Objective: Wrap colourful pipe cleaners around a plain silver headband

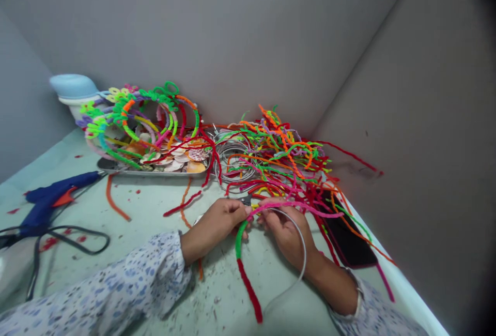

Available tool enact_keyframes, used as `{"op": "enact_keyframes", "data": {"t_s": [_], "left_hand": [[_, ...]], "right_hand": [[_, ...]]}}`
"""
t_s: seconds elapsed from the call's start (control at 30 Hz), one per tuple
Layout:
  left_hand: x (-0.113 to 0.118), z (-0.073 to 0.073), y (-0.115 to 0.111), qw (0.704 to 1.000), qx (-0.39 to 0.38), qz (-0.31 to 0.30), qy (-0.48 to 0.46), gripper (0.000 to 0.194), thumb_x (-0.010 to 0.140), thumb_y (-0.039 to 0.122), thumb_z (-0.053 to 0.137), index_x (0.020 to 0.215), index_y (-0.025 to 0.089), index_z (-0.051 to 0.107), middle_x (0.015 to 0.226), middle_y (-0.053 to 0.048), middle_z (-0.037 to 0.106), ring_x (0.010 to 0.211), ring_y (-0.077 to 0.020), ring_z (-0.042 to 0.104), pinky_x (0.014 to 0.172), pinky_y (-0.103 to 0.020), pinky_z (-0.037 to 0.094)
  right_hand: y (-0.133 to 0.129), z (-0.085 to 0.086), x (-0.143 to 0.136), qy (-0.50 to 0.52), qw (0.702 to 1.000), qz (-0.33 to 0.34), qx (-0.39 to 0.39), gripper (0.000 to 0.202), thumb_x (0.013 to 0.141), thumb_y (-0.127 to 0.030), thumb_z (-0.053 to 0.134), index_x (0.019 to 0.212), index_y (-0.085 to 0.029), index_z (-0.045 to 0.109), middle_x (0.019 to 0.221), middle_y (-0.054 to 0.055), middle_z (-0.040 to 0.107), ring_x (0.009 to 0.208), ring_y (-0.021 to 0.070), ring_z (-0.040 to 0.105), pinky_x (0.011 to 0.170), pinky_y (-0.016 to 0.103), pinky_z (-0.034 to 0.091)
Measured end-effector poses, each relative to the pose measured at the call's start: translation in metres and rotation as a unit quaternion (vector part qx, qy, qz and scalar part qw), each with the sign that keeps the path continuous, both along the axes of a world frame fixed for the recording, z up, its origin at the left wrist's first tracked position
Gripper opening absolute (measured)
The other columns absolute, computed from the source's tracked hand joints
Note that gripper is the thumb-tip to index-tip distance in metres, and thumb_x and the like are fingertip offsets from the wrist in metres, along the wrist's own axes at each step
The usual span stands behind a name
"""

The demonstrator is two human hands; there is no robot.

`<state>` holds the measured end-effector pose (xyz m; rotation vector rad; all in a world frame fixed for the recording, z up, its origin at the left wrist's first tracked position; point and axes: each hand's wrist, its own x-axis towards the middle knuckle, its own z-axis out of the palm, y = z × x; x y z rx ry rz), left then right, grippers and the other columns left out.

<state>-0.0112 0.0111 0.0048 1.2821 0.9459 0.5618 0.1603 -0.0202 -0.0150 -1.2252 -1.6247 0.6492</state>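
Observation:
A thin wire [304,253] curves between my hands, partly wrapped in fuzzy pipe cleaner: a red end [248,289], then a green section [239,243]. My left hand [219,225] pinches it where the green meets pink. From that spot a loose pink pipe cleaner [298,204] runs out to the right across my right hand [289,232]. The fingers of my right hand are closed on the pink pipe cleaner and the bare wire beside it; fingertips are partly hidden. Just beyond my left fingers lies a dark-handled tool [245,200], mostly covered.
Several colourful wrapped hoops [155,119] rest on a metal tray [174,173] of shells. Behind my hands are a wire coil [234,157] and a heap of pipe cleaners [287,144]. A phone [351,238] lies right; a blue glue gun [50,199] and a bottle [75,90] are left.

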Motion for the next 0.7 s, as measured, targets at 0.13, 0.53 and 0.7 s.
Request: {"op": "enact_keyframes", "data": {"t_s": [0.13, 0.53, 0.7], "left_hand": [[-0.0001, 0.0002, 0.0006, 1.0, 0.008, -0.019, 0.007, 0.031, 0.083, 0.041, 0.049, 0.072, 0.014, 0.059, 0.061, -0.001, 0.061, 0.055, -0.0127, 0.056, 0.06, -0.025, 0.042], [0.002, -0.0078, -0.0001, 0.995, 0.075, -0.013, 0.067, 0.03, 0.085, 0.039, 0.044, 0.074, 0.015, 0.058, 0.058, 0.0, 0.06, 0.052, -0.012, 0.051, 0.052, -0.022, 0.036], [0.0037, -0.0093, -0.0041, 0.993, 0.083, 0.002, 0.08, 0.028, 0.084, 0.038, 0.044, 0.073, 0.016, 0.056, 0.057, 0.001, 0.057, 0.054, -0.0128, 0.053, 0.053, -0.023, 0.037]], "right_hand": [[-0.001, 0.0023, -0.001, 0.014, 1.0, -0.01, -0.009, 0.02, 0.082, -0.012, 0.05, 0.091, -0.021, 0.065, 0.078, 0.001, 0.069, 0.063, 0.0138, 0.064, 0.055, 0.022, 0.052], [-0.0024, -0.002, 0.0011, 0.011, 0.998, 0.0, -0.059, 0.019, 0.082, -0.015, 0.053, 0.096, -0.02, 0.064, 0.082, 0.002, 0.071, 0.068, 0.0155, 0.067, 0.06, 0.025, 0.053], [-0.0011, -0.0074, 0.0019, 0.012, 0.997, 0.008, -0.071, 0.017, 0.084, -0.019, 0.053, 0.096, -0.021, 0.065, 0.084, 0.003, 0.07, 0.067, 0.0153, 0.066, 0.059, 0.024, 0.053]]}}
